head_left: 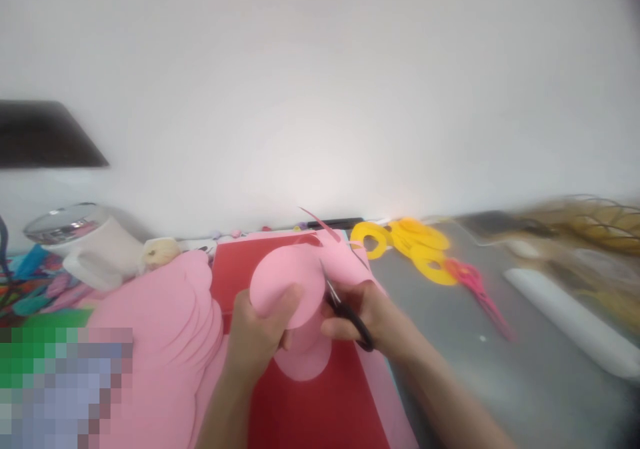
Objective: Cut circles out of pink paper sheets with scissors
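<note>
My left hand [263,329] pinches a piece of pink paper [285,279] with a rounded edge, its thumb lying on top. Black-handled scissors [345,309] are gripped in my right hand [373,312], with the blades pointing up and away at the paper's right edge. A further part of pink paper [345,262] curls beyond the blades, and a thin strip sticks up behind it. Below both hands lies a red sheet [315,402], with a rounded pink piece [305,363] partly hidden over it.
Left of my hands spreads a stack of pink cut-out shapes [150,315], with a white mug [105,252] behind. Yellow paper rings [420,242] and pink scissors [480,292] lie to the right on the grey table [450,362]. A white roll [570,319] is farther right. The wall rises behind.
</note>
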`<state>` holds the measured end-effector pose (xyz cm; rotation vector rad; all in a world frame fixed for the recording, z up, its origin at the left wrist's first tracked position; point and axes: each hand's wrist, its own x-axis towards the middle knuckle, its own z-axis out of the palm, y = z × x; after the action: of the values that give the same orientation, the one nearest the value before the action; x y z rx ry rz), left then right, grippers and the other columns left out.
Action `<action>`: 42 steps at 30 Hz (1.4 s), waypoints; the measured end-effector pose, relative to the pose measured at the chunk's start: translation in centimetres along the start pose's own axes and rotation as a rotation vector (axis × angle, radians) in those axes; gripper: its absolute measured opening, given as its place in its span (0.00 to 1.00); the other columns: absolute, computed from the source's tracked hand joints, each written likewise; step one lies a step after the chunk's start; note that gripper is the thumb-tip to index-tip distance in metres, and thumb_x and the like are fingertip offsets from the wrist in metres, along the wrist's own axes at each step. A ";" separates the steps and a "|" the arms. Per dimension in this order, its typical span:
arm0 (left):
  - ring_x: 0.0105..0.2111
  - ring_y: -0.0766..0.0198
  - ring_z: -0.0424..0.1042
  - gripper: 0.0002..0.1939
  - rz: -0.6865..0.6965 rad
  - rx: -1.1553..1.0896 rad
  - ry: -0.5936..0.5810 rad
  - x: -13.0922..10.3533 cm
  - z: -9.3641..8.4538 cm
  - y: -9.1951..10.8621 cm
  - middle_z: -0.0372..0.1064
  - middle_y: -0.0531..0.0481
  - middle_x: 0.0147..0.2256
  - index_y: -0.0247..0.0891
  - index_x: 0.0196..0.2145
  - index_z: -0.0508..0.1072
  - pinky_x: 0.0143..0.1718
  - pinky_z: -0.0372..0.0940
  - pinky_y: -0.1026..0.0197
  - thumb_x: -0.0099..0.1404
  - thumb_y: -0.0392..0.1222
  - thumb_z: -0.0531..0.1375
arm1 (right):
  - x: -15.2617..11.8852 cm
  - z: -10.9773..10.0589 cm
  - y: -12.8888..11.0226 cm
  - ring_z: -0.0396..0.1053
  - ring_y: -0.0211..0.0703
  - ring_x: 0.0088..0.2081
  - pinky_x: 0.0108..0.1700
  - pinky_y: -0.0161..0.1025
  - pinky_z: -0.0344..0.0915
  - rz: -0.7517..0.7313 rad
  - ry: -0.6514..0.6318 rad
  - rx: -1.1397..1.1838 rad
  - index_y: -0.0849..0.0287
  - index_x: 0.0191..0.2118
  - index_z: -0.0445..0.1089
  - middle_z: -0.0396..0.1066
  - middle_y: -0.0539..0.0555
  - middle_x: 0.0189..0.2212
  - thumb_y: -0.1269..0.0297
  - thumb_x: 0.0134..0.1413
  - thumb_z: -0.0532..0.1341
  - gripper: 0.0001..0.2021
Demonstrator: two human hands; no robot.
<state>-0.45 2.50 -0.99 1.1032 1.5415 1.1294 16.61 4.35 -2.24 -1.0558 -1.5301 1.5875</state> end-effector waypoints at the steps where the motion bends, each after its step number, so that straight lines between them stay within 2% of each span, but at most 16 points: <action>1: 0.10 0.71 0.53 0.26 0.008 -0.004 -0.003 0.0 0.0 0.0 0.50 0.56 0.07 0.42 0.06 0.55 0.15 0.53 0.65 0.51 0.49 0.63 | 0.0 0.0 0.0 0.59 0.41 0.28 0.31 0.37 0.59 0.002 -0.004 0.009 0.60 0.25 0.70 0.61 0.48 0.22 0.48 0.35 0.74 0.21; 8: 0.10 0.71 0.53 0.27 0.028 -0.004 -0.020 0.0 -0.1 -0.1 0.50 0.56 0.07 0.42 0.06 0.55 0.16 0.53 0.64 0.52 0.50 0.63 | 0.1 -0.1 0.3 0.53 0.38 0.28 0.29 0.35 0.53 0.008 0.010 -0.029 0.60 0.27 0.67 0.57 0.47 0.23 0.53 0.37 0.74 0.19; 14: 0.10 0.72 0.51 0.27 0.021 -0.019 -0.012 -0.1 0.1 0.1 0.48 0.56 0.07 0.42 0.06 0.54 0.15 0.52 0.65 0.52 0.50 0.63 | 0.1 -0.4 0.6 0.54 0.38 0.27 0.29 0.35 0.54 0.023 -0.003 -0.079 0.60 0.21 0.63 0.57 0.48 0.22 0.48 0.38 0.72 0.23; 25: 0.10 0.71 0.53 0.28 0.011 0.000 -0.012 -0.1 0.0 0.0 0.49 0.56 0.07 0.42 0.05 0.54 0.15 0.53 0.64 0.52 0.50 0.64 | 0.1 -0.1 0.2 0.58 0.41 0.27 0.29 0.37 0.59 0.016 0.020 -0.081 0.61 0.26 0.73 0.59 0.48 0.20 0.43 0.36 0.72 0.23; 31: 0.10 0.71 0.53 0.27 0.022 -0.015 -0.006 -0.1 0.0 0.0 0.50 0.56 0.07 0.42 0.05 0.56 0.15 0.53 0.64 0.52 0.50 0.64 | 0.0 0.0 -0.1 0.62 0.43 0.27 0.31 0.38 0.62 -0.008 0.018 -0.053 0.61 0.30 0.77 0.63 0.49 0.19 0.44 0.39 0.71 0.22; 36: 0.10 0.72 0.52 0.27 0.007 -0.031 -0.010 -0.1 0.0 0.0 0.49 0.56 0.07 0.42 0.05 0.55 0.15 0.52 0.65 0.51 0.50 0.64 | 0.0 0.1 0.0 0.62 0.42 0.28 0.31 0.37 0.61 -0.014 0.027 -0.043 0.62 0.29 0.77 0.64 0.50 0.21 0.45 0.38 0.72 0.22; 42: 0.11 0.71 0.54 0.26 0.019 -0.009 0.020 -0.1 0.0 -0.1 0.51 0.55 0.07 0.42 0.06 0.56 0.16 0.55 0.64 0.50 0.49 0.65 | -0.1 0.1 -0.1 0.56 0.39 0.27 0.28 0.36 0.56 0.015 0.026 -0.054 0.62 0.27 0.74 0.59 0.48 0.21 0.43 0.37 0.71 0.23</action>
<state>-0.41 2.37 -1.07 1.1060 1.5431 1.1622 16.56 4.25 -2.16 -1.1162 -1.5587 1.5442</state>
